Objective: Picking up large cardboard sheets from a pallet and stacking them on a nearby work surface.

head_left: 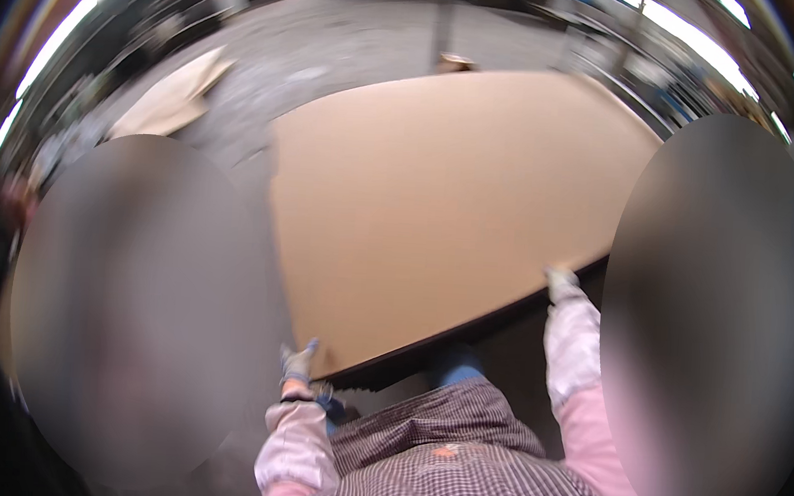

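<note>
A large tan sheet that looks like cardboard (pixel 446 196) spreads out in front of me, with a dark band along its near edge. My left hand (pixel 297 362), in a pale glove, grips its near left corner, thumb pointing up. Farther right along the near edge, my right hand (pixel 561 283), also gloved, is closed on the sheet. The fingers under the sheet are hidden, and motion blur softens both hands. Pink sleeves with pale cuffs cover my forearms.
Another tan sheet (pixel 175 93) lies on the grey floor (pixel 310 38) at the far left. A dark post (pixel 442 28) rises beyond the large sheet, with a small brown object (pixel 456 63) near its base. Metal racks or rails blur at the far right. Smeared ovals hide both sides.
</note>
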### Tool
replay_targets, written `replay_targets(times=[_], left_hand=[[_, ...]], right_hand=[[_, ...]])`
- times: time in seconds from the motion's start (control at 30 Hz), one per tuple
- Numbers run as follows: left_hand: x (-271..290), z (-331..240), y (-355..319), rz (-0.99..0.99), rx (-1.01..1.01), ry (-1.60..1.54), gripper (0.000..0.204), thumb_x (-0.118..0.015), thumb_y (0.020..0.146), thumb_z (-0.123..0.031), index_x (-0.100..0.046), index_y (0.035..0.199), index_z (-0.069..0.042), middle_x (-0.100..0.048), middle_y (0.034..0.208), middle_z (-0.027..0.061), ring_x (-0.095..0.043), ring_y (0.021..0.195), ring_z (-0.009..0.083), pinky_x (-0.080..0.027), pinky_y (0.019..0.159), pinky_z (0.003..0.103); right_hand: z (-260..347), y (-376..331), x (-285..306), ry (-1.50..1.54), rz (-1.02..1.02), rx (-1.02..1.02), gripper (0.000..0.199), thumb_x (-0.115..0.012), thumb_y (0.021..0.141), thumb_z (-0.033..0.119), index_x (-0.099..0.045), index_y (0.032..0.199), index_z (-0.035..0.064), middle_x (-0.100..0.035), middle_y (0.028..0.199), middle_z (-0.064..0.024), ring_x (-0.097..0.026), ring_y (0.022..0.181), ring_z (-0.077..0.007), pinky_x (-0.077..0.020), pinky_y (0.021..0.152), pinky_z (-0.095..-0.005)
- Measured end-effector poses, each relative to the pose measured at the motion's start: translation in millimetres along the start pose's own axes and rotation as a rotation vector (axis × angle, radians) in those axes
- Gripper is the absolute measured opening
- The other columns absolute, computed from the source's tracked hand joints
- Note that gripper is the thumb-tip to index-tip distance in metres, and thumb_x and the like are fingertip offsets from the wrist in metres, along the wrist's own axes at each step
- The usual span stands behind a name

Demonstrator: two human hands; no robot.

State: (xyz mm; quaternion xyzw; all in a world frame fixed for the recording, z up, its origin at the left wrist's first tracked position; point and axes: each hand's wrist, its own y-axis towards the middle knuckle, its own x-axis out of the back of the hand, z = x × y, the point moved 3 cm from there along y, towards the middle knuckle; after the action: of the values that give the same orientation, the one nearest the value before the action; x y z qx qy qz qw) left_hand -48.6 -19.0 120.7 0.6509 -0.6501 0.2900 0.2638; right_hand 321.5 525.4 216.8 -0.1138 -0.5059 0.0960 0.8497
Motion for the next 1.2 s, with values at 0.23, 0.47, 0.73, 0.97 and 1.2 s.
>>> replay_targets(times=[0.23,0.47,0.73,0.97,1.2], left_hand=[[-1.0,-55.6,-38.7,0.391,0.169,-0.322,0.082,-0.068,0.060,-0.046,-0.035,0.118,0.000,-0.044,0.115,0.0152,-0.043,0.103,0.0269,-0.035,0.087,0.034],[0.3,-76.4,-46.5,0.473,0.213,-0.381,0.080,-0.065,0.064,-0.044,-0.029,0.122,-0.001,-0.042,0.119,0.0117,-0.039,0.108,0.0260,-0.031,0.091,0.035],[57.3,-79.9,-25.8,0.168,0.023,-0.104,0.094,-0.068,0.060,-0.040,-0.014,0.128,-0.007,-0.029,0.125,0.0213,-0.029,0.116,0.0334,-0.024,0.096,0.036],[220.1,113.2,-13.1,-0.506,0.397,-0.842,0.065,-0.067,0.064,-0.037,-0.037,0.113,-0.007,-0.053,0.093,0.0113,-0.050,0.085,0.0189,-0.040,0.077,0.028],[357.5,183.5,-54.6,-0.472,0.420,-1.180,0.083,-0.051,0.064,-0.061,-0.028,0.125,-0.010,-0.037,0.121,0.0142,-0.040,0.107,0.0233,-0.024,0.093,0.038]], right_hand=[[11.8,-34.6,14.2,0.387,0.031,-0.260,0.070,-0.055,0.067,0.050,-0.039,0.112,-0.0005,-0.042,0.115,-0.0208,-0.037,0.111,-0.0300,-0.0286,0.092,-0.0345],[7.9,-24.7,24.9,0.191,0.073,-0.363,0.075,-0.055,0.065,0.056,-0.041,0.114,0.0002,-0.041,0.117,-0.0203,-0.039,0.110,-0.0296,-0.0320,0.091,-0.0358],[-32.0,-44.8,19.4,0.388,-0.130,0.492,0.024,-0.056,0.075,0.024,-0.058,0.086,0.0023,-0.060,0.077,-0.0100,-0.055,0.068,-0.0199,-0.0440,0.060,-0.0335],[9.1,-105.3,-40.8,0.518,0.186,0.313,0.016,-0.059,0.074,0.015,-0.047,0.075,0.0047,-0.050,0.059,-0.0039,-0.045,0.044,-0.0104,-0.0396,0.037,-0.0215],[94.3,-151.9,-73.6,0.780,0.451,0.392,0.013,-0.057,0.074,0.012,-0.045,0.075,0.0085,-0.047,0.053,-0.0033,-0.045,0.041,-0.0135,-0.0401,0.035,-0.0275]])
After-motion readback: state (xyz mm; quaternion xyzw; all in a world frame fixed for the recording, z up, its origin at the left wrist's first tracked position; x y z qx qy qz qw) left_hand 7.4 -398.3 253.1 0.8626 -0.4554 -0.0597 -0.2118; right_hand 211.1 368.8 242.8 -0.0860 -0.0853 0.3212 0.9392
